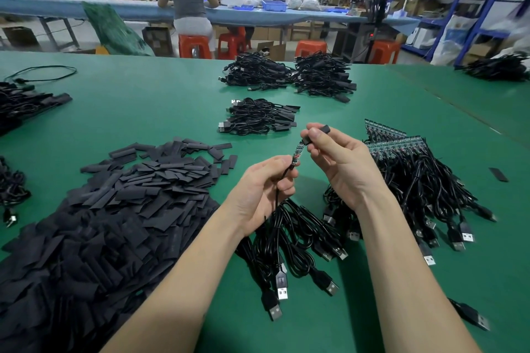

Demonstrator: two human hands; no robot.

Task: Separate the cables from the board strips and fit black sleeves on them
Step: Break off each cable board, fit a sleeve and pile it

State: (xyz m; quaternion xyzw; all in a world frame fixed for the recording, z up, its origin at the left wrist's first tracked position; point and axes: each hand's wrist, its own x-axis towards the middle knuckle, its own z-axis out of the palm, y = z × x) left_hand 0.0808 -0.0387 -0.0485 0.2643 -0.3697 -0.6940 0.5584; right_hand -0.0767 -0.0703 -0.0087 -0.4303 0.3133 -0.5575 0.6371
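My left hand (265, 189) pinches a black cable just below its small green board (296, 155), which points up and to the right. My right hand (335, 160) pinches a black sleeve (323, 130), whose lower end sits over the board's tip. The cable (276, 203) hangs down from my left hand into a bundle of loose USB cables (295, 241). A big heap of flat black sleeves (114, 209) lies to the left. Board strips (397, 147) with cables attached lie to the right.
Piles of sleeved cables (258, 119) (289, 74) lie farther back on the green table (143, 112). More cable heaps sit at the left edge (25, 103) and far right (499, 67). One loose sleeve (498, 174) lies at the right. Two people sit at a blue bench behind.
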